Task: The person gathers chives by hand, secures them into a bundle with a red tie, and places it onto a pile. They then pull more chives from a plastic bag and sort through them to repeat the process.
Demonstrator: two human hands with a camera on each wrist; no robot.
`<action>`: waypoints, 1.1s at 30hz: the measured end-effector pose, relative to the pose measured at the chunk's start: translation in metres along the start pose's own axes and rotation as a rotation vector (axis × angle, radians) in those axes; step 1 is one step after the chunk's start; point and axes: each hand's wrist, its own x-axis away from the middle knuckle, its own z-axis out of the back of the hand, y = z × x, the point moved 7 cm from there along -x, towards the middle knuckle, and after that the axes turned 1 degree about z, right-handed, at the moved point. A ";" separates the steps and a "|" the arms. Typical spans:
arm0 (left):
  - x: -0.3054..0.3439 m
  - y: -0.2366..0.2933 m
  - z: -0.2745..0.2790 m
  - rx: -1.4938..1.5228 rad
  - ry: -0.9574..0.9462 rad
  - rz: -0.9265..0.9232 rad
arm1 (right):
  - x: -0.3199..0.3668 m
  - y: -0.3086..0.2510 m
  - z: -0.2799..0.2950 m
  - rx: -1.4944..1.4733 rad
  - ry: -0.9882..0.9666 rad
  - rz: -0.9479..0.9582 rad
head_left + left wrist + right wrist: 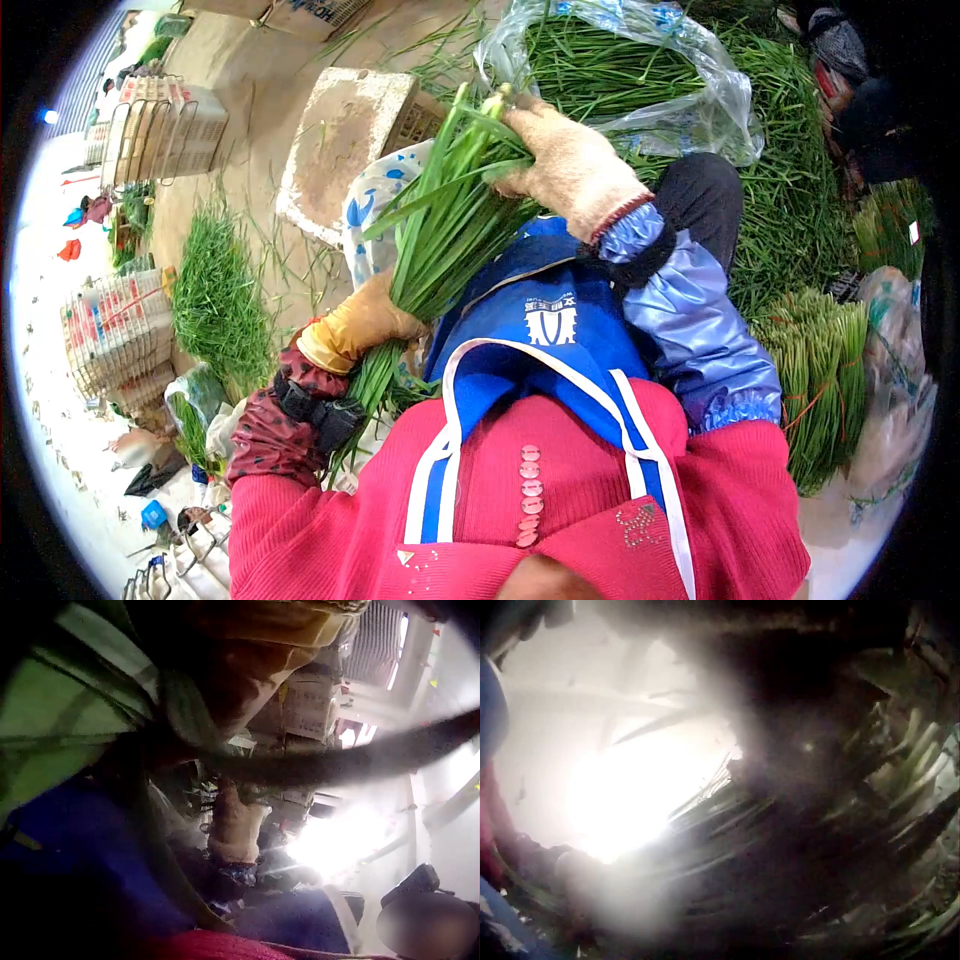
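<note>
Tan floor (250,110), in head view only, beyond the green bundle (450,225).

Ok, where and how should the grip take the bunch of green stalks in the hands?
Probably crosswise around the bunch, close to the left hand but on the side toward the right hand, coming from above: the long bunch narrows there and nothing covers its upper face. I'd avoid the pale ends; the right hand is there.

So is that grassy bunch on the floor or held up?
Held up: the left hand grips the green bunch round its leaves, and the right hand holds it near its pale ends.
</note>
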 end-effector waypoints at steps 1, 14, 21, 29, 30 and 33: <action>0.000 0.002 0.000 0.010 0.025 -0.067 | -0.001 0.001 -0.007 -0.111 -0.047 0.021; -0.005 -0.006 0.002 -0.022 0.030 -0.114 | 0.052 0.107 -0.022 -1.503 0.428 -1.014; -0.004 -0.013 0.002 0.041 -0.001 -0.145 | 0.054 0.104 0.028 -1.025 0.307 -0.732; 0.007 -0.006 0.022 -0.690 0.314 -0.019 | 0.033 0.028 -0.031 -0.009 -0.285 -0.429; 0.009 -0.009 0.025 -0.758 0.326 0.009 | 0.035 0.034 -0.033 0.022 -0.310 -0.431; 0.011 -0.004 0.030 -0.929 0.359 0.035 | 0.038 0.058 -0.018 0.236 -0.270 -0.482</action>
